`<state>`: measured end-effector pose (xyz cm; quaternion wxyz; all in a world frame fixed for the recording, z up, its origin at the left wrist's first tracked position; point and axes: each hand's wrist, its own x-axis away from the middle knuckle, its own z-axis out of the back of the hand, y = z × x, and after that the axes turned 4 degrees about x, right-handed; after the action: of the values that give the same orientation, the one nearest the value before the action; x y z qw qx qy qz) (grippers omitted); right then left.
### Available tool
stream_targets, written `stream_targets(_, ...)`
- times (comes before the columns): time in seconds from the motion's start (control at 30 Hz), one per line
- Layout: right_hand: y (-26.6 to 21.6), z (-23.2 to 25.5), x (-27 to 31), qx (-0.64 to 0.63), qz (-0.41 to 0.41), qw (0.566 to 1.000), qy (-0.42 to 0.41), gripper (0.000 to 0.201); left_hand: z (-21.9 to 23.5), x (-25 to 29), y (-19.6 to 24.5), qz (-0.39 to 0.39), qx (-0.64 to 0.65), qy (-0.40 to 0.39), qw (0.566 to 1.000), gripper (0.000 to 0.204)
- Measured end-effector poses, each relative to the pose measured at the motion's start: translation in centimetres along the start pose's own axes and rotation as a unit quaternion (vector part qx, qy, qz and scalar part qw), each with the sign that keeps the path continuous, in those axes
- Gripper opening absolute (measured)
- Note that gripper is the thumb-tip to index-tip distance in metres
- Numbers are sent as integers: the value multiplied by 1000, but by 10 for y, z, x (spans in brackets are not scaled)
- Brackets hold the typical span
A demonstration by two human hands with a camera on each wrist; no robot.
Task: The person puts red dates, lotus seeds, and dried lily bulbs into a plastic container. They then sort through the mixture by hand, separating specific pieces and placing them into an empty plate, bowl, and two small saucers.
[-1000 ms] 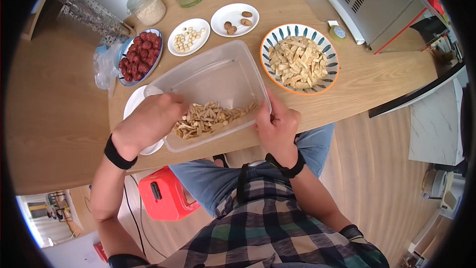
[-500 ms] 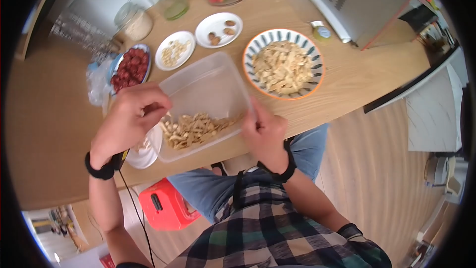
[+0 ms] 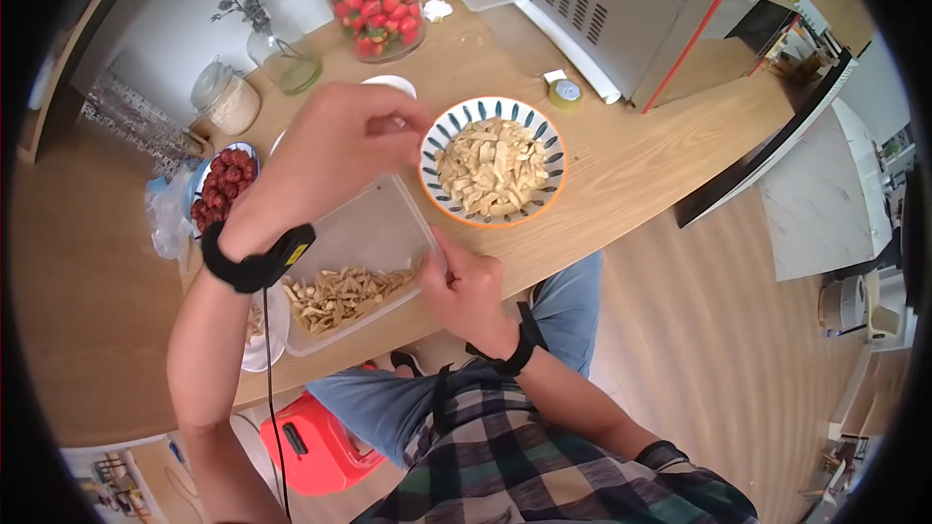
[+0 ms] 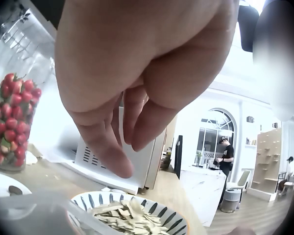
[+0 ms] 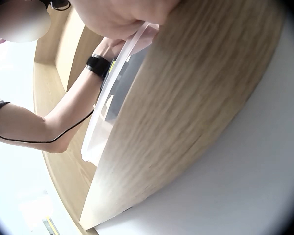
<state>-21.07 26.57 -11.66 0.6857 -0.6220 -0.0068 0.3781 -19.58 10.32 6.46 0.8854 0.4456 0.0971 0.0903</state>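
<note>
My left hand [image 3: 335, 146] hovers over the far side of a clear plastic container [image 3: 374, 223], near a striped, orange-rimmed bowl [image 3: 553, 155]. Pale dried slices [image 3: 490, 170] fill that bowl. In the left wrist view the left fingers [image 4: 110, 152] hang loosely bent above the bowl, with nothing visible between them. My right hand [image 3: 464, 289] grips the container's right edge, thumb over the rim. Brownish dried pieces [image 3: 345, 296] lie heaped at the container's near side. A white plate [image 3: 277, 342] with some pale pieces sits beside the container's left end.
Red dates [image 3: 225, 180] fill a blue-rimmed plate at left. Another white plate [image 3: 393, 84] is mostly hidden behind my left hand. Farther back stand a grain jar [image 3: 230, 105], a glass vase [image 3: 286, 68] and a tall jar of strawberries [image 3: 369, 0]. A microwave [image 3: 621, 19] occupies the back right.
My left hand has risen out of the container and moved forward and right toward the bowl. The right hand keeps its hold on the container. The head view has turned toward the right.
</note>
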Motion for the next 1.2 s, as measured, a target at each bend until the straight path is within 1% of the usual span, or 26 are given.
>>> stream_targets(0.03,-1,0,0,3,10,1000,6,34,5,11,5,10,-4,-1,1000,11)
stream_targets(0.1,-5,3,-2,-6,-3,1000,-9,34,17,41,9,92,-112,-26,989,6)
stream_targets(0.13,-6,3,-3,-5,-9,1000,-17,33,23,57,-3,106,-115,-25,987,6)
stream_targets(0.2,-6,0,-2,-21,-23,999,-14,31,32,86,-37,-13,-232,-76,970,14)
stream_targets(0.23,-5,-1,-2,-19,-21,1000,-8,31,34,97,-43,6,-246,-97,964,14)
stream_targets(0.27,-5,-2,-2,-17,-19,1000,-1,31,34,107,-50,11,-247,-95,964,14)
stream_targets(0.33,-4,-3,-1,-23,-21,1000,-2,32,30,124,-67,53,-267,-129,954,5)
stream_targets(0.37,-3,-4,-1,-27,-23,999,0,32,28,131,-71,68,-279,-136,948,5)
stream_targets(0.4,-3,-4,0,-27,-23,999,-3,32,27,134,-70,71,-277,-134,949,5)
stream_targets(0.47,0,-4,0,-28,-21,999,0,32,24,136,-66,79,-331,-172,924,13)
stream_targets(0.5,0,-4,0,-28,-20,999,-2,32,22,137,-69,80,-331,-171,925,13)
stream_targets(0.57,1,-5,1,-33,-33,999,-1,32,18,142,-78,63,-385,-160,907,8)
stream_targets(0.67,3,-6,4,-33,-44,999,2,32,16,142,-75,51,-397,-156,903,4)
stream_targets(0.8,2,-4,2,-24,-48,999,-8,32,24,138,-71,70,-364,-163,914,2)
stream_targets(0.87,1,-2,2,-12,-34,999,-14,32,32,138,-66,60,-296,-92,949,3)
stream_targets(0.9,1,-2,2,-12,-37,999,-15,32,34,137,-60,72,-272,-59,958,5)
stream_targets(0.93,0,-3,1,-18,-36,999,-13,31,37,137,-57,74,-271,-61,958,5)
stream_targets(1.0,0,-4,1,-27,-34,999,-14,31,43,139,-55,75,-262,-22,962,8)
stream_targets(1.03,1,-4,1,-25,-37,999,-11,31,45,140,-57,60,-270,-39,960,8)
stream_targets(1.07,1,-5,1,-24,-40,999,-7,31,45,141,-58,61,-271,-39,960,8)
stream_targets(1.13,1,-5,2,-28,-38,999,-3,31,42,144,-61,52,-338,-139,929,3)
stream_targets(1.17,1,-5,2,-30,-36,999,1,31,40,145,-63,52,-338,-140,929,3)
stream_targets(1.2,1,-5,2,-30,-36,999,1,31,36,146,-64,56,-381,-165,908,4)
